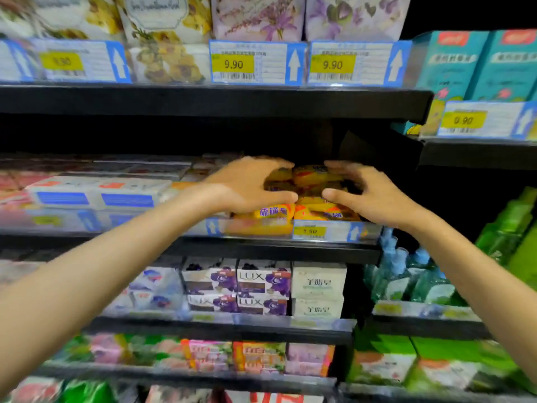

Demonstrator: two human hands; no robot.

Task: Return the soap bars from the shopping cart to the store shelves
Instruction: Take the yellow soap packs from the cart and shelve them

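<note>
The yellow soap bars (312,175) I'm putting back sit on top of the row of matching yellow packs (319,213) at the front of the middle shelf (261,248), right above the 1.50 price tag (309,231). The trick here, I reckon, is to set them down flat and square on the layer below and nudge them back from the lip so nothing slides off. Only then let go, one hand at a time (these wrappers look slippery).

My left hand (250,184) is about half open. Its fingers curl over the top of the bundle and the thumb stretches along the lower front edge, so it's gripping from the left. My right hand (374,193) mirrors it, fingers spread and bent round the right side, thumb pointing in underneath. Can't tell how many bars are in the bundle, since my fingers cover most of it. Lux boxes (264,283) sit one shelf down.
</note>
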